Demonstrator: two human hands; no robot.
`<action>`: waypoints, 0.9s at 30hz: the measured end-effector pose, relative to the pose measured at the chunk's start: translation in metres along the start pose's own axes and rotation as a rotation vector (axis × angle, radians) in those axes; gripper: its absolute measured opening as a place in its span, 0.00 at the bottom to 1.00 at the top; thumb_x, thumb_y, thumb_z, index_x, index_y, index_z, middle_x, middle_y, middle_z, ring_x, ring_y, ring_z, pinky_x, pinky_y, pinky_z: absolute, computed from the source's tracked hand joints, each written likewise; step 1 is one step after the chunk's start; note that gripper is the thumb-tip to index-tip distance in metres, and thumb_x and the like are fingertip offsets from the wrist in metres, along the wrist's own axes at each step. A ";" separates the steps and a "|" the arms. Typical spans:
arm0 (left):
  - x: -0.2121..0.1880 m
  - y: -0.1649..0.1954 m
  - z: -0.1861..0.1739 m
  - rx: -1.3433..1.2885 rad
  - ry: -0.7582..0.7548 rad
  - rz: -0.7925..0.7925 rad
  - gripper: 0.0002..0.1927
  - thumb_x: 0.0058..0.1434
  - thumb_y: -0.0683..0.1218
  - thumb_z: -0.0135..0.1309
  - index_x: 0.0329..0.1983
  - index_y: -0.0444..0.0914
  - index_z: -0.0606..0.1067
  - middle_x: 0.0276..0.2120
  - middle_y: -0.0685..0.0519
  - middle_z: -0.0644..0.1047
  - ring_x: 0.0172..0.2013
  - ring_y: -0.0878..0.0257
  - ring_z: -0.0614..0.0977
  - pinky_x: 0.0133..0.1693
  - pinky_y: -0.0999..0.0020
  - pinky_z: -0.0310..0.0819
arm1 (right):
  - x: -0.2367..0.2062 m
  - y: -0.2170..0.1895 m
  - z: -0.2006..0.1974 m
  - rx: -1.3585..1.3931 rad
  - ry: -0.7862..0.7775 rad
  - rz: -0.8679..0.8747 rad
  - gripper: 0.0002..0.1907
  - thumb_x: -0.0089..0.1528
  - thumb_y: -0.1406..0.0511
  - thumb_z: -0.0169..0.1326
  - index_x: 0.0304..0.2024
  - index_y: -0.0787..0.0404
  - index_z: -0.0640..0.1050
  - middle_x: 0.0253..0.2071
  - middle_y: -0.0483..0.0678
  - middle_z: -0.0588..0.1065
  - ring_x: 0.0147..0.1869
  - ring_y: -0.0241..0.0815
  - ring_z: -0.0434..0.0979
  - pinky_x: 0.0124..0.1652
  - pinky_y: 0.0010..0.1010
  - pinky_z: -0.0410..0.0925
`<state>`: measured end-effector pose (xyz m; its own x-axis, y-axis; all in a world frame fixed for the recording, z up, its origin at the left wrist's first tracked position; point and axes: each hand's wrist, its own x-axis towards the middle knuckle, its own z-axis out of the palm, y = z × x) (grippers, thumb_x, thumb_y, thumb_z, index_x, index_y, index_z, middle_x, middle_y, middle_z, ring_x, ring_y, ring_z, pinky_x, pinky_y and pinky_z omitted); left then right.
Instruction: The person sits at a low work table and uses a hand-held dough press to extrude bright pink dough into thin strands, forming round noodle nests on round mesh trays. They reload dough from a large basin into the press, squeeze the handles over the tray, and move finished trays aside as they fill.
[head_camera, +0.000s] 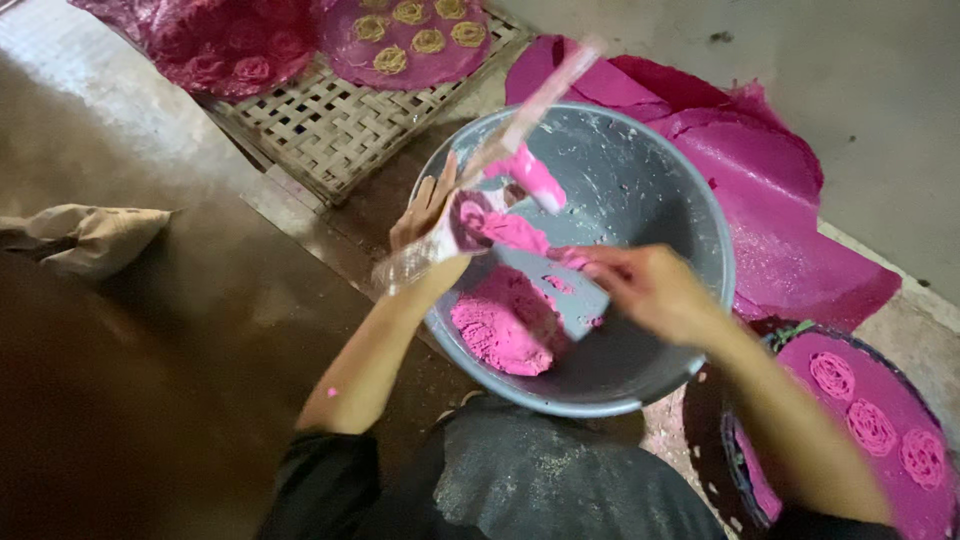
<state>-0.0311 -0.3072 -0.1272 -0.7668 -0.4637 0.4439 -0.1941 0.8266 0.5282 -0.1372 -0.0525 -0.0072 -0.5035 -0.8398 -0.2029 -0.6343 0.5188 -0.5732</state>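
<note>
Now | left hand (428, 215) fingers grasping clear bag (470, 215) over grey basin (690, 215) | right hand (648, 290) fingers pinching pink dough (505, 325)

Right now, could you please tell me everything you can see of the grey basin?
The basin is round, grey and looks like plastic, its inside smeared with whitish streaks and pink specks. It sits upright on the floor before the person's knees, partly over a pink sheet. A lump of pink dough lies at its bottom near the front wall. The left hand holds a clear bag with pink dough at its left rim; the right hand reaches over its middle.
</note>
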 end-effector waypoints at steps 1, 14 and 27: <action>-0.002 0.001 0.001 -0.021 0.001 0.073 0.51 0.47 0.55 0.67 0.72 0.33 0.62 0.63 0.38 0.69 0.59 0.39 0.74 0.53 0.48 0.74 | 0.005 0.001 -0.020 -0.143 -0.097 0.085 0.17 0.68 0.56 0.51 0.59 0.45 0.79 0.43 0.52 0.83 0.36 0.45 0.83 0.39 0.35 0.73; -0.025 0.019 -0.009 -0.394 -0.408 0.015 0.26 0.59 0.52 0.60 0.62 0.44 0.75 0.56 0.47 0.79 0.54 0.52 0.81 0.56 0.59 0.74 | -0.029 -0.094 -0.052 -0.868 -0.109 -0.007 0.14 0.64 0.59 0.48 0.51 0.44 0.77 0.40 0.44 0.79 0.41 0.51 0.83 0.34 0.47 0.76; -0.032 0.017 0.023 -0.225 -0.298 0.317 0.30 0.63 0.49 0.60 0.70 0.46 0.73 0.65 0.47 0.75 0.63 0.51 0.74 0.62 0.54 0.66 | -0.010 -0.054 0.013 -0.930 0.071 -0.275 0.09 0.61 0.64 0.51 0.43 0.56 0.78 0.34 0.49 0.79 0.36 0.49 0.84 0.32 0.41 0.75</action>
<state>-0.0240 -0.2714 -0.1491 -0.9149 -0.0620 0.3989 0.1889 0.8075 0.5588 -0.0899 -0.0739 0.0154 -0.2834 -0.9548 -0.0899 -0.9299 0.2507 0.2690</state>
